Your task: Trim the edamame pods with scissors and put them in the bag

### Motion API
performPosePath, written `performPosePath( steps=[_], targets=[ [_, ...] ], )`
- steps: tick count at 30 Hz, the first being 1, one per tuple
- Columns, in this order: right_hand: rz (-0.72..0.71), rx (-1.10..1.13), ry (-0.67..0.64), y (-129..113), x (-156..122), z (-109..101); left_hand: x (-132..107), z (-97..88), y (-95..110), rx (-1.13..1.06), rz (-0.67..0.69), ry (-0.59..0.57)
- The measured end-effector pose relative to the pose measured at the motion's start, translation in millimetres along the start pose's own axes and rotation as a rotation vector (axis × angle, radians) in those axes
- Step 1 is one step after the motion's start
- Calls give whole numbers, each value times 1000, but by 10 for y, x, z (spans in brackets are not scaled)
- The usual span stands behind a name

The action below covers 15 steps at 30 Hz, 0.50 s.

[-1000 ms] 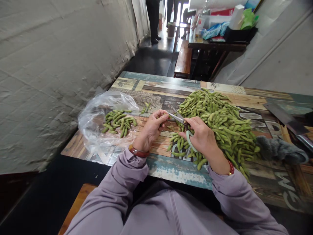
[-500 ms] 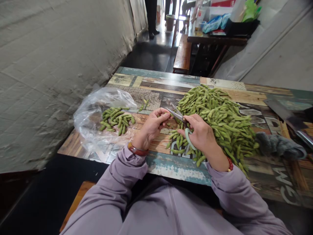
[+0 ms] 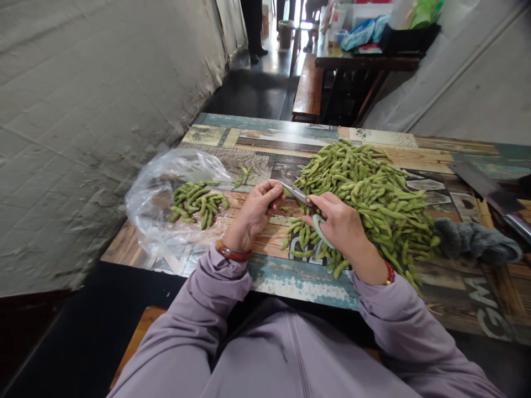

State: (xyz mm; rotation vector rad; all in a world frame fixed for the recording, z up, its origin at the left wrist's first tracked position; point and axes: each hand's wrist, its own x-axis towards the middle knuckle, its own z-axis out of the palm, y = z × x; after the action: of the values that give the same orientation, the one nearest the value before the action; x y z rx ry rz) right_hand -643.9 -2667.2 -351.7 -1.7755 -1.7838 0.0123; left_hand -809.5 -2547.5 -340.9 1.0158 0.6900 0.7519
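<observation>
The right hand point(image 3: 338, 221) gripped the scissors point(image 3: 296, 192) by the green handle, and the blades looked almost closed. Their tips were right at the left hand point(image 3: 258, 207), whose thumb and finger were pinched together, it seemed, on a green pod, mostly hidden. A big pile of pods point(image 3: 365, 199) lay by the right hand on the table point(image 3: 302, 284). A small heap point(image 3: 202, 204) lay on the plastic bag point(image 3: 141, 207). This looked like the snipping part. The next move called for a careful little cut, away from the fingertips.

Scissor blades point(image 3: 293, 192) metal; bag point(image 3: 145, 185) glossy plastic; wall point(image 3: 103, 121) rough.
</observation>
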Motion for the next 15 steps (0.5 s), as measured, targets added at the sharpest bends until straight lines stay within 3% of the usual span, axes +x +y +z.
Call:
performPosePath(
  steps=[7, 15],
  targets=[
    [44, -56, 53, 45, 1, -4, 38, -10, 16, -71, -22, 59],
    [44, -31, 62, 38, 2, -28, 7, -15, 24, 41, -57, -103]
  ],
)
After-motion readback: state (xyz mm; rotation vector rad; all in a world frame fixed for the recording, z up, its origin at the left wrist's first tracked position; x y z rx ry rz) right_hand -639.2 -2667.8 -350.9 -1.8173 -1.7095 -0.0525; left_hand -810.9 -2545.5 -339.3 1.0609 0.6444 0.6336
